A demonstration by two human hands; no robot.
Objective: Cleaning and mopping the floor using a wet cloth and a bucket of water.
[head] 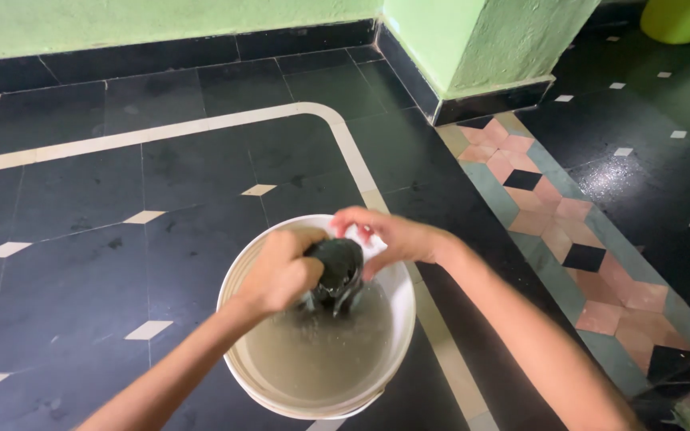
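Dark wet cloth (337,271), dripping and bunched, gripped by left hand (281,271) and right hand (393,237) over bucket (397,319)

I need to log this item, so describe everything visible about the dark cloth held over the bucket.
The dark cloth is a small, bunched wad, blackish-green and glossy, so it looks soaked. It hangs above murky greyish water in a white round bucket standing on dark floor tiles. The left hand grips its left side in a fist, and the right hand clamps its upper right part. A fold droops toward the water; whether it touches the surface cannot be told. Its weave and full shape are hidden.
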